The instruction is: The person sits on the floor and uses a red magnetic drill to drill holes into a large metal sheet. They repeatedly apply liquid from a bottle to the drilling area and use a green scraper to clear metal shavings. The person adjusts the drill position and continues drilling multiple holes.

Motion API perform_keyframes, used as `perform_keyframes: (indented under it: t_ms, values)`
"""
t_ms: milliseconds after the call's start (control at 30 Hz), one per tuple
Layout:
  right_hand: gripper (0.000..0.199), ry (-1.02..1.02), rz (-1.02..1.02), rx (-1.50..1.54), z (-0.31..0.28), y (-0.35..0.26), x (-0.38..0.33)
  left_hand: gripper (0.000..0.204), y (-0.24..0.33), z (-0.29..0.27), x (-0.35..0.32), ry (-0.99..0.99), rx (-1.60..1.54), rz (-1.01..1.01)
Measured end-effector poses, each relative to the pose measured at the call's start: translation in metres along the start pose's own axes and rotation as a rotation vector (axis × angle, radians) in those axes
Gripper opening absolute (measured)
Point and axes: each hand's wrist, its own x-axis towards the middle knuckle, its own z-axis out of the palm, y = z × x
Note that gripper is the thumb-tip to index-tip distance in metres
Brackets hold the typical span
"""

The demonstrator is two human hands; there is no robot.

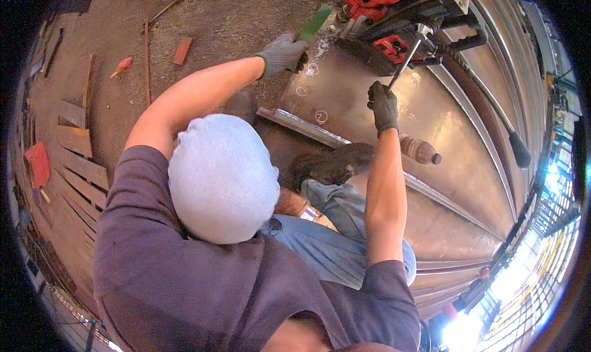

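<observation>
My left hand (283, 55), in a grey glove with a green cuff, is closed round a narrow green object (314, 22) whose kind I cannot make out. It is above the near-left edge of a steel plate (345, 96) with chalk circles on it. My right hand (384, 105), in a dark glove, grips the end of a metal lever (406, 62). That lever runs up to a red and black drilling machine (394, 47) standing on the plate. A brownish bottle with a dark cap (420, 149) lies just beyond my right wrist.
A black-ended handle (520, 150) sticks out right of the machine. Long steel sections (458, 105) stretch along the right. A red block (182, 50) and a red-and-yellow piece (121, 67) lie on the dirty ground, with flat metal strips (83, 167) at left. My bent legs (335, 216) are close to the steel.
</observation>
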Motion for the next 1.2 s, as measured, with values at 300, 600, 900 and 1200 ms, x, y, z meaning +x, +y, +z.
perform_keyframes:
  t_ms: [300, 600, 900, 1200]
  values:
    - [0.040, 0.106, -0.078, -0.016, 0.012, -0.007, -0.010, 0.049, -0.033, 0.073, 0.062, 0.045, -0.142, 0.064]
    - [0.035, 0.133, -0.055, 0.037, 0.011, -0.001, -0.012, 0.045, -0.021, 0.038, 0.054, 0.071, -0.461, -0.117]
    - [0.036, 0.155, -0.059, 0.016, 0.007, 0.006, -0.012, 0.047, -0.005, 0.061, 0.066, -0.157, -0.347, -0.278]
    - [0.037, 0.148, -0.103, 0.081, 0.011, 0.010, -0.006, 0.048, -0.011, 0.055, 0.074, -0.240, -0.281, -0.210]
